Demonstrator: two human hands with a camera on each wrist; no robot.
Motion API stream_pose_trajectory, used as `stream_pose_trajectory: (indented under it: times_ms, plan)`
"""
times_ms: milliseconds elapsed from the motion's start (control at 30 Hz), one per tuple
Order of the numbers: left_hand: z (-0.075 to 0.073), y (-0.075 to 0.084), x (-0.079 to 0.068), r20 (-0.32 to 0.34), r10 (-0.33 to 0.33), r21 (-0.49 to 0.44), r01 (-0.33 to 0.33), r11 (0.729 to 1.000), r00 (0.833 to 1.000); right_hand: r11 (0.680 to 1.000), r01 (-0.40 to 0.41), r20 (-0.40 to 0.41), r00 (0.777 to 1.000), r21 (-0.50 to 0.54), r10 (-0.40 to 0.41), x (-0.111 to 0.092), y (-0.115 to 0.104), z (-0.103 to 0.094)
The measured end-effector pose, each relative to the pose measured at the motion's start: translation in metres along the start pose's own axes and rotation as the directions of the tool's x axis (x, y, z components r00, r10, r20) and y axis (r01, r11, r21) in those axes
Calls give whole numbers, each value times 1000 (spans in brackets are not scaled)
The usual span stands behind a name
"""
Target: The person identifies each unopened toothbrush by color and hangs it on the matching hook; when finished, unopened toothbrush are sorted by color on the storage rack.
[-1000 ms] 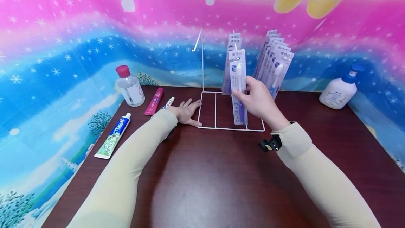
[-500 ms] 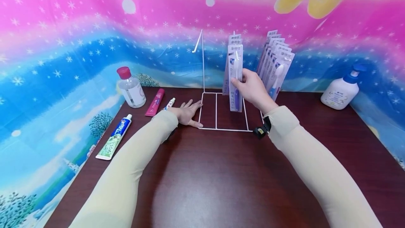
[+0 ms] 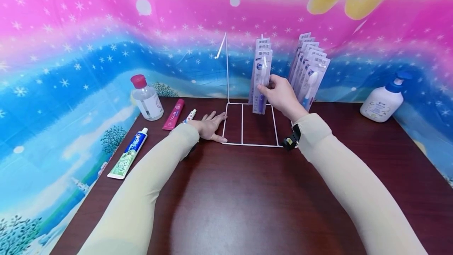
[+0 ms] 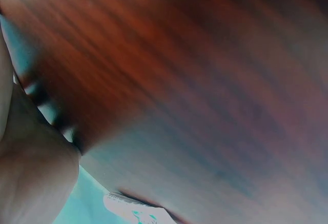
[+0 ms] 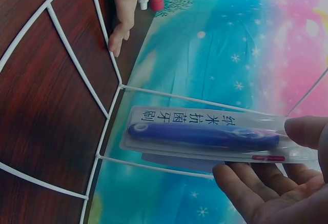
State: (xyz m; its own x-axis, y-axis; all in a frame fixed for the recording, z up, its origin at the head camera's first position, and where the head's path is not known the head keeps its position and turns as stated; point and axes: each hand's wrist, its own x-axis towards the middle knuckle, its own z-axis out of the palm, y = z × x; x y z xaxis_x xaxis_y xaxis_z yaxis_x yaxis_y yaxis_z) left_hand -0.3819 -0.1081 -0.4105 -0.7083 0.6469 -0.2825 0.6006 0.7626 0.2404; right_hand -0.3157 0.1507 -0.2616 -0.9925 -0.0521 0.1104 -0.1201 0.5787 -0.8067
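My right hand pinches a packaged purple toothbrush by the edge of its pack, thumb in front. The pack hangs at the middle hook of a white wire display rack, in front of others of its kind. In the right wrist view the toothbrush lies between thumb and fingers, its purple handle showing through the clear plastic. My left hand rests on the table with spread fingers, thumb and fingertips at the rack's left base wire. Only part of that hand shows in the left wrist view.
More packaged toothbrushes hang on the right hook; the left hook is bare. Left on the table are a red-capped bottle, a pink tube, a small white tube and a green-blue toothpaste tube. A pump bottle stands right.
My right hand has moved back and slightly left, sliding the packaged toothbrush along the middle hook toward the packs behind it. The left hand has stayed in place.
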Motion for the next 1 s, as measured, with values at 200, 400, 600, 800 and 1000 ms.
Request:
stream_pose_trajectory:
  times_ms: [200,400,600,800,1000]
  plan:
    - [3,-3,0,-4,11,0,-11,1000,1000,1000,-19,12,1000,-4,19,1,2,2]
    - [2,-7,0,-8,7,15,-7,1000,1000,998,-16,2,1000,-61,16,-3,1,-1]
    - [-1,-14,-2,-29,4,-5,-4,1000,1000,994,1,-17,1000,-112,-3,-13,-3,-3]
    - [-4,-20,-9,-48,24,-109,-29,994,999,982,70,5,998,-173,-70,-44,-13,-1]
    - [-16,-9,-33,-86,38,-193,-54,980,996,949,198,49,980,-245,-192,-86,-7,-8]
